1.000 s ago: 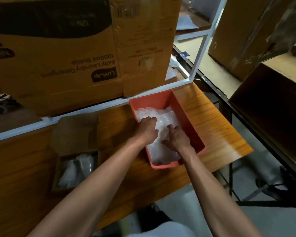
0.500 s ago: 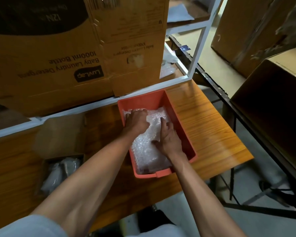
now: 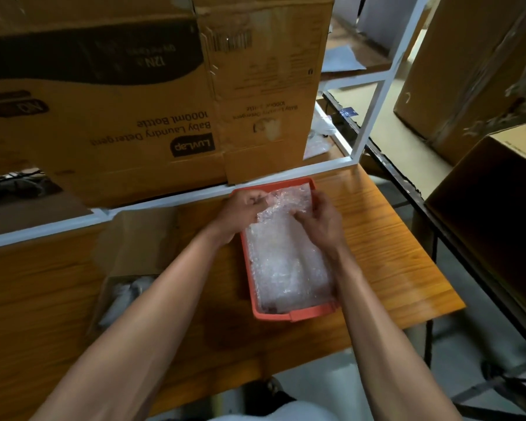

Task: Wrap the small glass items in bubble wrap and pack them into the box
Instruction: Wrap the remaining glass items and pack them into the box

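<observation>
Both my hands, left [image 3: 243,212] and right [image 3: 321,220], grip bubble wrap [image 3: 286,256] in the orange bin [image 3: 295,315]; wrapped pieces already fill the small cardboard box [image 3: 125,287] left of it.

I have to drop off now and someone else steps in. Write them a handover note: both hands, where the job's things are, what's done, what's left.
Left hand: pinching the far end of the bubble wrap, over the tray's far left corner.
Right hand: gripping the same end from the right.
Bubble wrap fills the orange tray on the table; whether glass lies under it cannot be seen.
Small box, left of the tray, is open, with wrapped bundles inside.
Done: some bundles already boxed, it seems.
Left: take the wrap out, wrap the remaining glass, pack it into the box.
</observation>
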`<state>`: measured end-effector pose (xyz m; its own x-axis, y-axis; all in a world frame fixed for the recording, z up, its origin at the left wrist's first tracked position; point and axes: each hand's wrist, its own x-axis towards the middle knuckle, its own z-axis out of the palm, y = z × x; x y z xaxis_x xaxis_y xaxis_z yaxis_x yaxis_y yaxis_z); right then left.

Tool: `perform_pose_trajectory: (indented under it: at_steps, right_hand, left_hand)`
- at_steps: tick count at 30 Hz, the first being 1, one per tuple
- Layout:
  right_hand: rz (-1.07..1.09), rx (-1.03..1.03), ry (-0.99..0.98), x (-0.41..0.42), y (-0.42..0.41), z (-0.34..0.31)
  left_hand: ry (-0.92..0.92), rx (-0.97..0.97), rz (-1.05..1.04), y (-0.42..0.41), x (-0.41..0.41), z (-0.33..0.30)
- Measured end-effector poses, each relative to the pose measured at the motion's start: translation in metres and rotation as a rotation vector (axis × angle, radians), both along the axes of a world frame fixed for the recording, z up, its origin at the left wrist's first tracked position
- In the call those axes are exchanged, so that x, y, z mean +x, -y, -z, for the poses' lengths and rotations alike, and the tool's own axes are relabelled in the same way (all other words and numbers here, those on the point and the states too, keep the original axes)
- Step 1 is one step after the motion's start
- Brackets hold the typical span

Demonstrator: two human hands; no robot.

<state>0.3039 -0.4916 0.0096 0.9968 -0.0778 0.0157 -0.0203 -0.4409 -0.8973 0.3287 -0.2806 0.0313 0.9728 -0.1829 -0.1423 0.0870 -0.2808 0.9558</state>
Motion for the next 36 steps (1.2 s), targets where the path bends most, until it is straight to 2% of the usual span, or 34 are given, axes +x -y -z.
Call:
perform_pose_trajectory:
  at_steps: [2, 6, 10, 16, 19, 23, 32, 36]
  right_hand:
    - [0.005, -0.014, -0.022, 0.003, -0.002, -0.006]
    - [-0.052, 0.263, -0.068, 0.001, -0.016, -0.014]
    - [-0.117, 0.420, -0.105, -0.014, -0.037, -0.040]
    - [-0.147, 0.460, -0.102, -0.033, -0.076, -0.047]
    - [-0.133, 0.515, -0.088, -0.040, -0.103, -0.047]
    - [-0.124, 0.519, -0.065, -0.051, -0.143, -0.046]
    - [-0.248, 0.416, -0.189, -0.069, -0.204, -0.045]
    - [-0.284, 0.385, -0.194, -0.077, -0.224, -0.047]
  left_hand:
    - [0.027, -0.110, -0.081, -0.006, -0.006, -0.006]
    - [-0.070, -0.308, -0.144, -0.022, -0.023, -0.013]
    - [-0.105, -0.274, -0.037, -0.039, -0.042, -0.015]
    - [-0.075, -0.376, -0.166, -0.083, -0.063, -0.028]
    - [-0.139, -0.467, -0.202, -0.107, -0.074, -0.031]
    - [-0.177, -0.358, -0.076, -0.140, -0.097, -0.023]
    - [-0.124, -0.314, -0.344, -0.217, -0.121, -0.027]
    - [-0.145, -0.333, -0.231, -0.236, -0.136, -0.027]
